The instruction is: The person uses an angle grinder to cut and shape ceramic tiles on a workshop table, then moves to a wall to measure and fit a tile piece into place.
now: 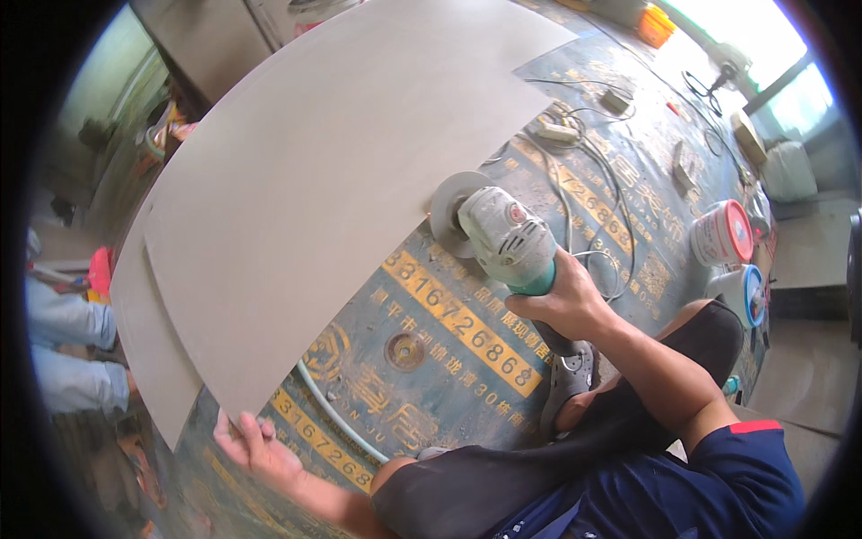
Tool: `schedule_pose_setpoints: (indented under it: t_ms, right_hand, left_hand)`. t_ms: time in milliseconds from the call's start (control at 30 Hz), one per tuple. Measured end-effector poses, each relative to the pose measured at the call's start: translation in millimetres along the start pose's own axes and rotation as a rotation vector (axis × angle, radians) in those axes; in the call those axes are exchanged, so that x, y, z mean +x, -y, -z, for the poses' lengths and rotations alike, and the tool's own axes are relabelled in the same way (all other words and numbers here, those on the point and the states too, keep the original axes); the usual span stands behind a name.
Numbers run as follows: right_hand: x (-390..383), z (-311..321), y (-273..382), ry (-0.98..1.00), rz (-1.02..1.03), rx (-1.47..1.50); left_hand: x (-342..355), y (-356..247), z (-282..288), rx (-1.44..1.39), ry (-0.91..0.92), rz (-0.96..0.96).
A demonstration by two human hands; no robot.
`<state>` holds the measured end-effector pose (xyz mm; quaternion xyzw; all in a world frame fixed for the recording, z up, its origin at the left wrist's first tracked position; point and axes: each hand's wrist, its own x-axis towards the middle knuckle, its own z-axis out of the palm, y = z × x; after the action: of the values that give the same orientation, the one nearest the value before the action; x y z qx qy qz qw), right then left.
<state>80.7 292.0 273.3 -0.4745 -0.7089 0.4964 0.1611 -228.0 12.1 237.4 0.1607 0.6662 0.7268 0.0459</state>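
A large pale grey tile [332, 180] stretches from the upper middle down to a corner near me on the left. My left hand [260, 449] is closed on that near corner, with its thumb by the edge. An angle grinder [508, 235] with a white and teal body is in my right hand [570, 301], the fingers wrapped round it. Its round cutting disc [453, 216] meets the tile's right edge, partly hidden by the tool's body. A second pale slab [157, 332] shows under the tile's left side.
Printed protective sheeting [449, 314] covers the floor. Cables [611, 189] lie looped at the right, near two buckets [721, 234]. An orange container [655, 27] stands at the far right. A hose [332, 413] curves by my knee. Another person's legs [76, 350] are at the left.
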Motion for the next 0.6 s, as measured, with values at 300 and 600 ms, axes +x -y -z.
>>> schedule_pose_setpoints:
  t_ms: [300,600]
  right_hand:
    - [28,34,-18,-0.133,0.001,0.102]
    - [52,63,-33,-0.218,-0.047,0.221]
  left_hand:
    - [5,5,6,0.024,0.006,0.011]
    - [4,-3,-6,0.061,-0.100,0.023]
